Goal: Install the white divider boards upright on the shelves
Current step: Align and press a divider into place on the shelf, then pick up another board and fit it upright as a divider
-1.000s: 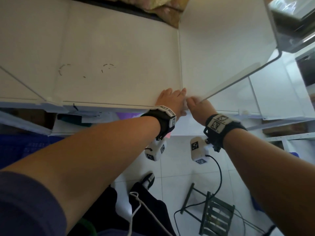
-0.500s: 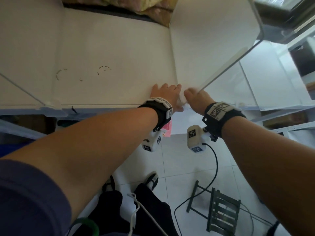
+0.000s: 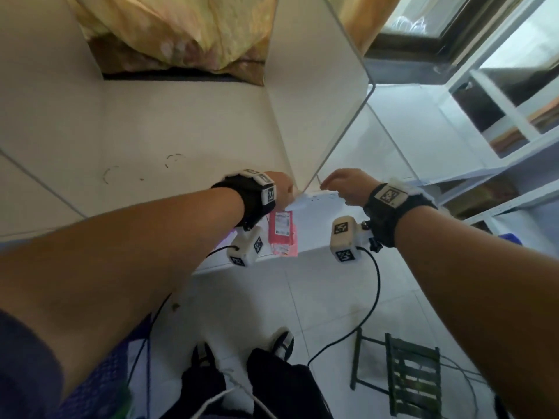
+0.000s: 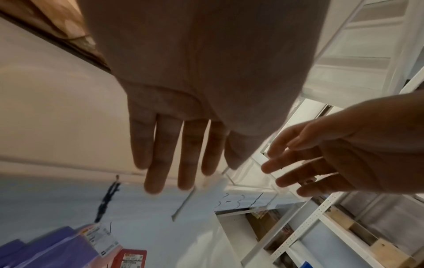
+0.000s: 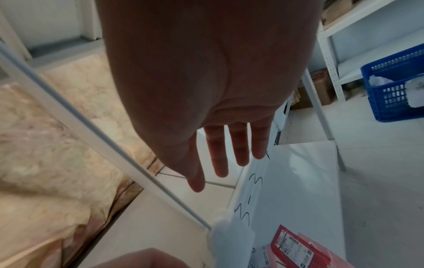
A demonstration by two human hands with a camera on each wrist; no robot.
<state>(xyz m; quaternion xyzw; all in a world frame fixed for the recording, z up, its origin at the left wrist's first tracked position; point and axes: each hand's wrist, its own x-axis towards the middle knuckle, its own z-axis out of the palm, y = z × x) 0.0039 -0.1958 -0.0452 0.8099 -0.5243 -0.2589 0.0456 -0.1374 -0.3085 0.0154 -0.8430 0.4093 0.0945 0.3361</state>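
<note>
A white divider board (image 3: 314, 95) stands upright on the white shelf (image 3: 151, 122), running from the back to the front edge. Its lower front corner sits in a small white clip (image 5: 227, 234). My left hand (image 3: 282, 190) is at the shelf's front edge just left of that corner, fingers (image 4: 160, 163) straight and holding nothing. My right hand (image 3: 338, 182) hovers just right of the corner with its fingers (image 5: 220, 159) straight and spread, over the handwritten shelf lip. Whether either hand touches the board I cannot tell.
A second divider (image 3: 39, 182) stands at the far left. Red packets (image 3: 282, 234) hang below the shelf edge. A dark folding stool (image 3: 405, 376) and a black cable (image 3: 372, 291) lie on the floor. White racks (image 3: 499, 164) and a blue basket (image 5: 394, 87) stand to the right.
Both hands were pressed together at the board's lower front corner. They have now parted, the right one drawn off to the right, and my view has tilted up along the board.
</note>
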